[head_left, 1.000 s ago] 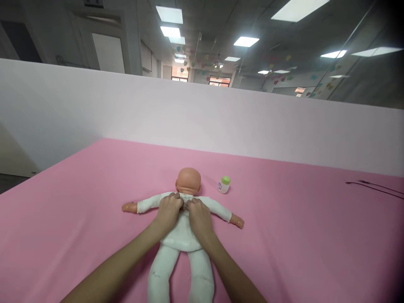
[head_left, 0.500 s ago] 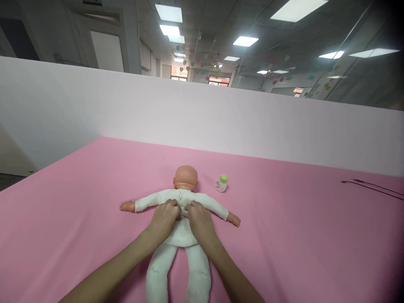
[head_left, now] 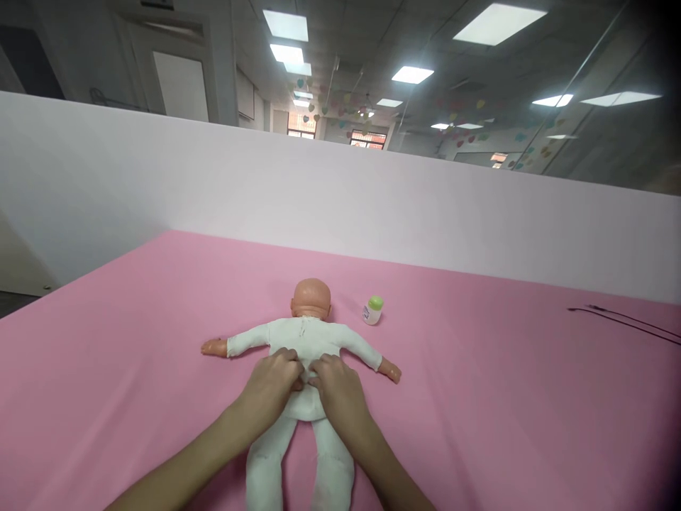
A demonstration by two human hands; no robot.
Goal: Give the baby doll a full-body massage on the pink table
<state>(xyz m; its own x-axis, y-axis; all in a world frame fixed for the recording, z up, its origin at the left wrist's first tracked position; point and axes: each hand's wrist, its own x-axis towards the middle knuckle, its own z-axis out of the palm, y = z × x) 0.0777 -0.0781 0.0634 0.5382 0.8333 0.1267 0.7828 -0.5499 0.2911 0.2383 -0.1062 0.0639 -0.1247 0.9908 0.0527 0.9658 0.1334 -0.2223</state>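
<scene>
So the head cam's got a white-bodied doll (head_left: 311,337) lying face down on a pink surface (head_left: 479,390), arms spread. The left hand (head_left: 274,380) and right hand (head_left: 338,387) sit side by side on its lower back, fingers curled in with a small gap between them; can't tell if they're pinching the fabric or just pressing knuckles in. Honestly, uneven pressure could twist the doll or bunch up the pink surface under it. The green-lidded jar (head_left: 373,312) stands near its head, so a careless sideways swing of the right hand might knock it over.
</scene>
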